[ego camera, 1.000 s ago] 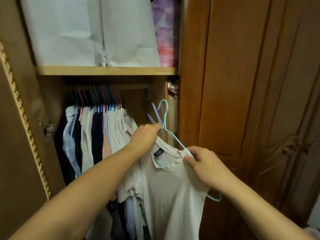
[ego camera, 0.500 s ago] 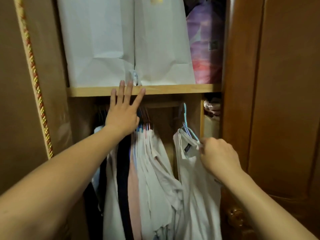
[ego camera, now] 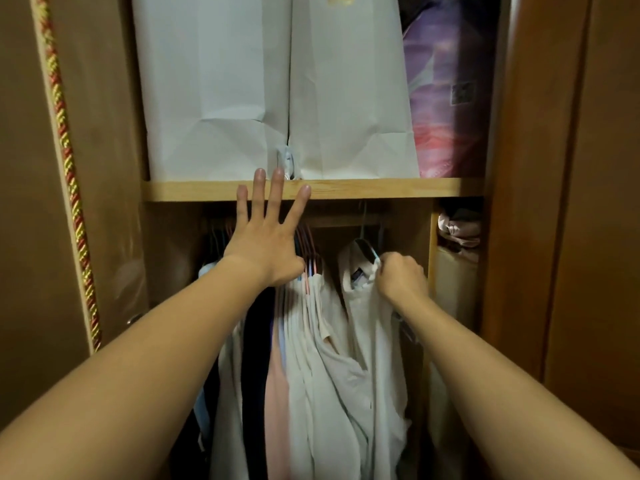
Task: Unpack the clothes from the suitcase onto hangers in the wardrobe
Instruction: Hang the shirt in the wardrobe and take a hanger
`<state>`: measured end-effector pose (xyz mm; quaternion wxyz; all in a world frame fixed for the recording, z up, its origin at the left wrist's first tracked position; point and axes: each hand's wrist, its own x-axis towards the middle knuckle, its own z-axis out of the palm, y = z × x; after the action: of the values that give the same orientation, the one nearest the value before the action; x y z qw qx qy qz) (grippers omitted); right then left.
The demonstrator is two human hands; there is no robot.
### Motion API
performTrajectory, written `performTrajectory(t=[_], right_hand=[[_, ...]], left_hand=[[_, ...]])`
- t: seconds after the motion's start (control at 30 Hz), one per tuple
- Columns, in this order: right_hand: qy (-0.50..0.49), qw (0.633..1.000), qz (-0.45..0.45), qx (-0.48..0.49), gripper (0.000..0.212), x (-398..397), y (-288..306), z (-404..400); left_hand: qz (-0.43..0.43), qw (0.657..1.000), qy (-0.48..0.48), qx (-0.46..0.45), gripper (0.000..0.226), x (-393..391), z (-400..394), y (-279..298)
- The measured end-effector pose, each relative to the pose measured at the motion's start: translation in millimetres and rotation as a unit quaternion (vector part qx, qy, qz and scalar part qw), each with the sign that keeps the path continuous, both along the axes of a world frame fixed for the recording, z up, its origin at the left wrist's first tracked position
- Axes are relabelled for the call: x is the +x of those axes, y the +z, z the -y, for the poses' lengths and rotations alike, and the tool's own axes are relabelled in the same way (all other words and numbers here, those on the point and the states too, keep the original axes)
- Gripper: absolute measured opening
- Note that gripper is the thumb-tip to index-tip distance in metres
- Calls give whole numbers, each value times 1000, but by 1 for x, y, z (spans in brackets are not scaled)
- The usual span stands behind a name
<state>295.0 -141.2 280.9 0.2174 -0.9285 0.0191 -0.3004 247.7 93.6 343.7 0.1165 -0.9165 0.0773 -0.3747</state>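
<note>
Head view: left hand (ego camera: 265,247), fingers spread, presses hung clothes (ego camera: 298,341) aside; right hand (ego camera: 401,279) grips the white shirt (ego camera: 367,327) on its hanger (ego camera: 372,252).

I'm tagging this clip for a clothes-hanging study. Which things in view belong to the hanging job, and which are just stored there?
Part of the job:
- white T-shirt on a light blue wire hanger, gripped by the right hand
- left hand, fingers spread, pressing the row of hung clothes aside

Just stored:
- two white paper bags on the wooden shelf
- purple-pink bundle
</note>
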Motion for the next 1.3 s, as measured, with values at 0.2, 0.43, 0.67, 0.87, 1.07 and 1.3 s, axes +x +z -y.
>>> performTrajectory(t=[0.2, 0.43, 0.67, 0.87, 1.07, 1.3], right_hand=[[42, 997, -54, 28, 26, 14, -44, -18], [42, 993, 9, 110, 20, -17, -65, 6], [62, 972, -10, -225, 25, -30, -57, -42], [-45, 973, 49, -223, 30, -27, -59, 18], [30, 986, 32, -160, 32, -36, -62, -7], [54, 989, 21, -137, 53, -54, -81, 22]], left_hand=[[-19, 1000, 3, 9, 117, -5, -1, 3], [-3, 1000, -12, -5, 119, 0, 2, 0], [9, 1000, -16, 6, 120, 2, -3, -1], [17, 1000, -21, -3, 117, 4, 2, -1], [53, 998, 10, -9, 114, 0, 8, -8], [-181, 922, -133, 316, 52, -18, 104, -211]])
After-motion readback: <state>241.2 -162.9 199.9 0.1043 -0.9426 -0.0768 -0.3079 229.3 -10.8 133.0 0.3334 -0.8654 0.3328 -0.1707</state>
